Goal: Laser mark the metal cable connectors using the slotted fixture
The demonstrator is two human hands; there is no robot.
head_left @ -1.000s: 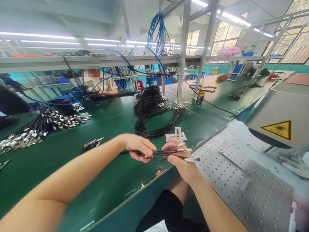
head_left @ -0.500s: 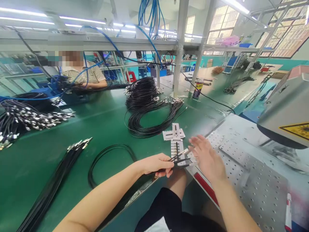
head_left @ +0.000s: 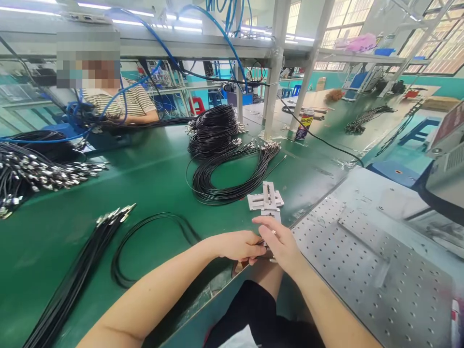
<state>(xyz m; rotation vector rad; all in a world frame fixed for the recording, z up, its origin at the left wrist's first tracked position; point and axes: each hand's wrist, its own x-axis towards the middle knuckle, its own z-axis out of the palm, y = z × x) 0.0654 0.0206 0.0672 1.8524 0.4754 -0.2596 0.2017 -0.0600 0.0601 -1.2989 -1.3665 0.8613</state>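
Observation:
My left hand [head_left: 242, 247] is closed around a few thin black cables, just over the front edge of the green table. A loop of these cables [head_left: 121, 241] trails on the tabletop to the left. My right hand [head_left: 281, 244] meets the left at the cable ends, its fingers bent over them and its index finger reaching forward. A small metal tip [head_left: 274, 233] shows at its fingers; most of the ends are hidden. Just beyond both hands lies a pale cross-shaped slotted jig [head_left: 268, 199], its near part covered by the right hand.
Black cable coils [head_left: 213, 133] sit behind the jig, near a spray can [head_left: 304, 124]. More cables with metal ends lie in a straight bundle [head_left: 85, 261] and a pile [head_left: 39, 166]. A perforated metal plate [head_left: 362, 256] is at right. Across the table sits a person [head_left: 134, 104].
My right hand has moved left and down onto the cable ends, its fingers closing in. My left hand still grips the cables. The view has shifted slightly, and the cable loop lies further left.

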